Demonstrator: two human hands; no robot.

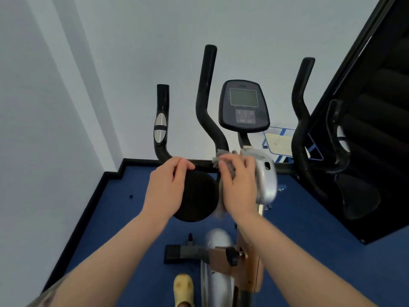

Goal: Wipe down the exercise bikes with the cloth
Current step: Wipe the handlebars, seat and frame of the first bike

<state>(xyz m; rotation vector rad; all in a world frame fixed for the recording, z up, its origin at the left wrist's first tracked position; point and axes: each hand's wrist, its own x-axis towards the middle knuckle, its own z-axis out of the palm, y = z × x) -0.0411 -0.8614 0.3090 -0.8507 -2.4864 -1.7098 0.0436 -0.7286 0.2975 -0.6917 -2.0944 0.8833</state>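
Note:
An exercise bike stands in front of me, with black handlebars [205, 103], a console [244, 106] and a silver stem cover [266, 176]. My right hand [238, 185] grips a grey cloth [221, 155] and presses it against the bar and stem cover at the middle of the handlebars. My left hand [168, 187] rests with curled fingers on the black round elbow pad [197, 196], its fingertips at the pad's far edge. The cloth is mostly hidden under my right hand.
A white wall corner lies ahead and left. Blue carpet [137, 218] with a black skirting covers the floor. A black-framed mirror or panel [376, 129] leans at the right. A yellow shoe [183, 286] shows below, beside the bike's frame [221, 258].

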